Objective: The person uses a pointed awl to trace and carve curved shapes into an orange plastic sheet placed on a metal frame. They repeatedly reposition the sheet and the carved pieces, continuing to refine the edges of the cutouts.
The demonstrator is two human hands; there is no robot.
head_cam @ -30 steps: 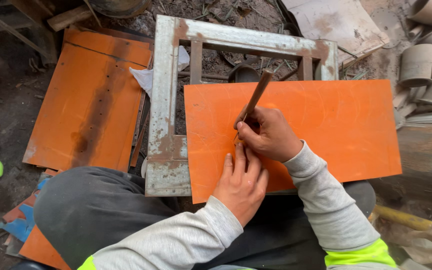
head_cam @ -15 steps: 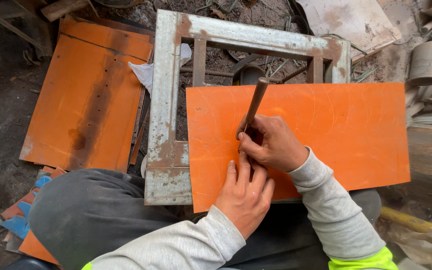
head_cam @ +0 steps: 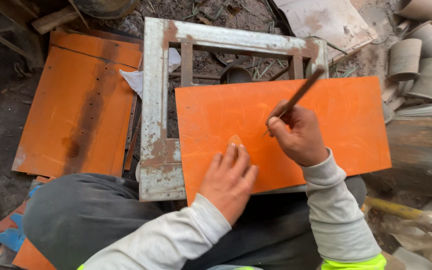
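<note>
Orange sheet [head_cam: 296,120]: lying flat across a rusted white metal frame [head_cam: 155,110], in front of the person's lap. Left hand [head_cam: 228,180]: fingers spread, pressed flat on the sheet's near edge. Right hand [head_cam: 298,134]: pinching a thin brown scribing rod [head_cam: 296,97], tip down on the sheet.

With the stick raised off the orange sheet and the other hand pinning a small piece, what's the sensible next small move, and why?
Probably lower the tip of the thin stick in the right hand back to the orange sheet, beside the small pale piece. The left hand pins that piece with its fingertips, and the tip appears to sit just right of it.
</note>
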